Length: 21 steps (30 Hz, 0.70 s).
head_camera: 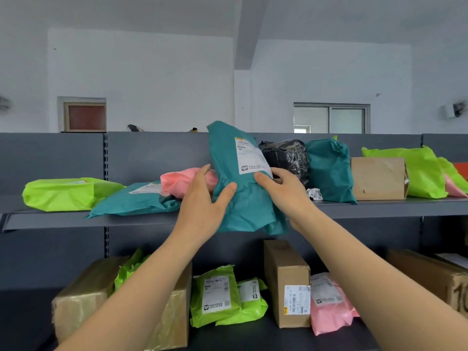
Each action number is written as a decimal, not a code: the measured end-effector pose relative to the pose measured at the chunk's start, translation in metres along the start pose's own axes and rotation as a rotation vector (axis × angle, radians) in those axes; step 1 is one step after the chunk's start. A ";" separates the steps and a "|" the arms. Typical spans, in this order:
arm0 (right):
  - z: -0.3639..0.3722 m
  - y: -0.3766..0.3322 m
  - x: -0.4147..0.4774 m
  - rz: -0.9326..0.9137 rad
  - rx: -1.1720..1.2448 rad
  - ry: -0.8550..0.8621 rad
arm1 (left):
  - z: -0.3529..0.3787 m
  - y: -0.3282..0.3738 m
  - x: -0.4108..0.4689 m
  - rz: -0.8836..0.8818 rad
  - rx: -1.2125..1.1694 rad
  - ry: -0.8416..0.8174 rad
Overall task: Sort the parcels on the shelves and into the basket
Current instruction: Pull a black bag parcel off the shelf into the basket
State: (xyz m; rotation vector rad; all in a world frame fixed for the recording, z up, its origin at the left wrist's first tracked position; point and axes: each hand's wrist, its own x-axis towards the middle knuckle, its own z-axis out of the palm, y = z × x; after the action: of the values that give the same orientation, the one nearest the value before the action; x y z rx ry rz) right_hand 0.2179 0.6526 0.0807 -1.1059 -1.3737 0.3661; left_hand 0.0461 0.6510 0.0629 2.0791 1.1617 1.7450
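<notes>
Grey metal shelving is filling the middle and bottom of the frame below a white wall, and the upper shelf is carrying soft bags and a box. At frame centre the person is holding the teal parcel upright, label facing the camera, its lower end hanging in front of the shelf edge. The left hand is gripping its left edge, thumb across the front; the right hand is pinching the right edge just under the label. The gap behind, between the pink parcel and the black parcel, is looking like the probable slot; keeping both thumbs firm and the label outward should help, since the bag is sagging. No basket is showing.
</notes>
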 end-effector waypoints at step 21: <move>-0.042 -0.013 0.031 -0.355 -0.865 0.203 | 0.005 -0.006 0.047 0.394 0.834 -0.248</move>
State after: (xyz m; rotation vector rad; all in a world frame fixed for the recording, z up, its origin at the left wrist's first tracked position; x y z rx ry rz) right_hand 0.2582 0.6531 0.1163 -1.4904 -1.5382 -0.6485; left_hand 0.0482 0.6879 0.0933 3.0628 1.6746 1.1407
